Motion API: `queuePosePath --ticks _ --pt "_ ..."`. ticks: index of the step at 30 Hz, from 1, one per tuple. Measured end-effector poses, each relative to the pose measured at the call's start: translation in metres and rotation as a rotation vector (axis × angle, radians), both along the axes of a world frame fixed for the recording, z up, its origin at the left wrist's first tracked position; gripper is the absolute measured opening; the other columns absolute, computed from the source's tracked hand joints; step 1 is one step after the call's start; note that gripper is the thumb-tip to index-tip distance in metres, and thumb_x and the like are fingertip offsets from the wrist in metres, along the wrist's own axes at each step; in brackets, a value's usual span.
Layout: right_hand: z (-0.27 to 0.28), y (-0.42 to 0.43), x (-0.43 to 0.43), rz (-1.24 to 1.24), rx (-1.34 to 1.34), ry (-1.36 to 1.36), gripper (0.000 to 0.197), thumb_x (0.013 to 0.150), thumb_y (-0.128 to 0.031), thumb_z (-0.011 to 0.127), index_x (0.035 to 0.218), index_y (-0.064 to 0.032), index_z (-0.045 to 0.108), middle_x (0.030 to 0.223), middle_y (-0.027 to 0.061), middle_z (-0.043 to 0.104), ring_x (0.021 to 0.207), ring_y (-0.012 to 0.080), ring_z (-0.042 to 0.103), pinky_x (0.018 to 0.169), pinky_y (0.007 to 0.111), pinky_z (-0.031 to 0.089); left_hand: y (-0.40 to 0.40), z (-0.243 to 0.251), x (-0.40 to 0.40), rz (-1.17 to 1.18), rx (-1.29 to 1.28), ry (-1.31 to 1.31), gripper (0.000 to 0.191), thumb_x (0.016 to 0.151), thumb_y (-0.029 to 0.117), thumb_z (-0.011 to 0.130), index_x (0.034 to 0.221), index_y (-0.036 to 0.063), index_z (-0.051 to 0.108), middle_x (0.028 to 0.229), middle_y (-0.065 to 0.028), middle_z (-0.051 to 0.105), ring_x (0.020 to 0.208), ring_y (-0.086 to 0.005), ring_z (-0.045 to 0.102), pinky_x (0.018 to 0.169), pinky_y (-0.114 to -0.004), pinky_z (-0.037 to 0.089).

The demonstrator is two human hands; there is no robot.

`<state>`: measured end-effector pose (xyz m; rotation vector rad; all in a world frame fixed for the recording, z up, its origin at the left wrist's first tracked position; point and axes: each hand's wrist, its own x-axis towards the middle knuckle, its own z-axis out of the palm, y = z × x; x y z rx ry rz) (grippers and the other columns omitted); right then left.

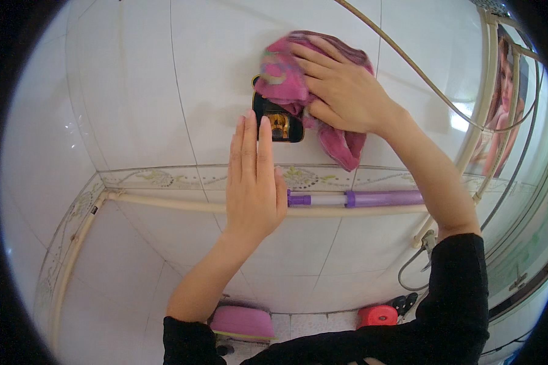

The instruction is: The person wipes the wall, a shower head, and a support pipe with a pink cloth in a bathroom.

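My right hand (pixel 342 91) is spread flat over a crumpled pink patterned cloth (pixel 281 84), pressing it against the white tiled wall (pixel 223 59). The cloth covers the upper and right part of a black wall-mounted item with a gold emblem (pixel 279 125); what kind of item it is I cannot tell. One end of the cloth hangs in a loop below my right palm. My left hand (pixel 254 178) is raised with fingers straight and nearly together, its fingertips at the lower left edge of the black item. It holds nothing.
A cream pipe (pixel 164 200) runs along the wall below a floral tile border (pixel 160 178), with a purple tube (pixel 383 199) just above it. A hose (pixel 406 54) loops at the upper right. Low down are a pink container (pixel 242 321) and a red stool-like object (pixel 378 315).
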<state>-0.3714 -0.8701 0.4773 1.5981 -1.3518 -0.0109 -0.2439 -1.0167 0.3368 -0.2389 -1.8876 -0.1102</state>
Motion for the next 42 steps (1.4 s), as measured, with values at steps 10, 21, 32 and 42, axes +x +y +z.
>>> queuePosePath --ticks 10,21,32,42 --pt "0.026 -0.075 0.007 0.2 0.164 0.135 0.036 0.088 -0.024 0.045 0.107 -0.0011 0.065 0.127 0.0129 0.056 0.13 0.0257 0.04 0.115 0.039 0.024 -0.012 0.038 -0.018 -0.053 0.035 0.26 0.058 0.089 0.014 0.042 0.142 -0.0066 0.028 0.148 -0.0275 0.025 0.138 -0.0416 0.024 0.113 -0.049 0.016" --pt "0.001 0.025 0.0 -0.014 0.176 -0.194 0.036 0.077 -0.018 0.051 0.108 -0.0029 0.062 0.12 0.016 0.058 0.12 0.0336 0.048 0.102 0.043 0.04 -0.005 0.096 -0.028 -0.418 -0.194 0.02 0.04 0.091 0.018 0.045 0.127 0.002 0.053 0.132 -0.0156 0.053 0.121 -0.032 0.051 0.104 -0.039 0.036" --pt "0.01 -0.001 0.01 0.049 0.194 -0.191 0.034 0.079 -0.018 0.046 0.103 0.0024 0.06 0.11 0.0215 0.06 0.116 0.0364 0.049 0.115 0.046 0.022 -0.04 0.107 -0.018 -0.363 -0.26 0.004 0.043 0.095 0.027 0.044 0.129 0.003 0.053 0.13 -0.0159 0.054 0.121 -0.0329 0.05 0.103 -0.039 0.038" --pt "0.049 -0.148 0.023 0.059 0.014 0.235 0.047 0.09 -0.036 0.041 0.118 -0.002 0.058 0.129 0.0162 0.051 0.13 0.0288 0.038 0.115 0.047 0.016 -0.15 0.13 0.002 -0.193 -0.21 0.273 0.04 0.098 0.023 0.038 0.129 0.0031 0.053 0.132 -0.0151 0.052 0.125 -0.0307 0.046 0.107 -0.038 0.031"
